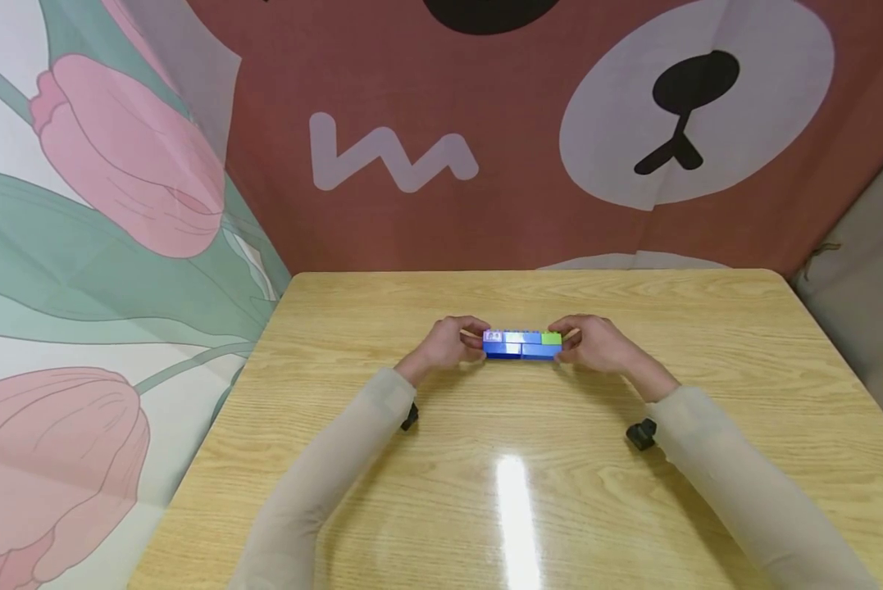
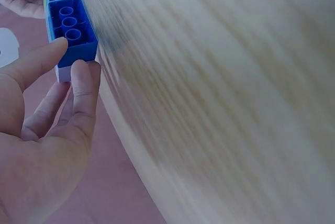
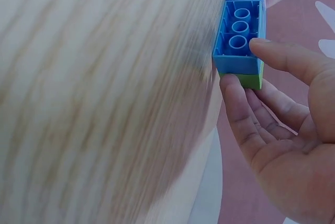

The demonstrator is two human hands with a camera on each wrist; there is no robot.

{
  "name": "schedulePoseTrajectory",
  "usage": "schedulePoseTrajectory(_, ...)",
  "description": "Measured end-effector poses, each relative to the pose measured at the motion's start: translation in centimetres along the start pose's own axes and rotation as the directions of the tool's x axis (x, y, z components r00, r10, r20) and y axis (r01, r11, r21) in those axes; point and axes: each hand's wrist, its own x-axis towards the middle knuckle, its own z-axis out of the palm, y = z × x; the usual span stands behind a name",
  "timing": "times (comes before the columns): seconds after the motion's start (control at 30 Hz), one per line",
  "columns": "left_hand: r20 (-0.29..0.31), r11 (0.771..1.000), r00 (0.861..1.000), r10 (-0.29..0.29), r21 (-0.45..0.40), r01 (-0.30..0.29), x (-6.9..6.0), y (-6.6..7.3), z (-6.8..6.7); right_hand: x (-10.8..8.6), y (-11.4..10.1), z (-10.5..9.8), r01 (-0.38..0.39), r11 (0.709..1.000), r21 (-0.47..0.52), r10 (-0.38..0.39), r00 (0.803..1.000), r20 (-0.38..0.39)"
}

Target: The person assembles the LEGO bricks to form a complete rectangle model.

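Note:
A joined bar of toy building bricks (image 1: 522, 347) is held between the two hands over the far middle of the table. Its lower layer is two blue bricks end to end; above sit a pale pink brick at the left, a blue one in the middle and a green one at the right. My left hand (image 1: 448, 341) pinches the left end, with the thumb on the hollow underside (image 2: 78, 12) in the left wrist view. On the right end, my right hand (image 1: 596, 342) pinches likewise, its fingers by the green brick (image 3: 251, 80).
The wood-grain table (image 1: 456, 492) spreads below both forearms, with a bright light reflection near its front. Behind its far edge hangs a red cloth (image 1: 397, 229) with a printed animal face. A tulip-print cloth (image 1: 116, 303) hangs on the left.

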Motion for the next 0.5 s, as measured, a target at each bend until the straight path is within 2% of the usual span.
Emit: schedulePoseTrajectory(0.5,-0.01,0.997,1.0,0.006,0.071,-0.005,0.12,-0.16,-0.03,0.12,0.14,-0.12,-0.035,0.999,0.009,0.035,0.999,0.033)
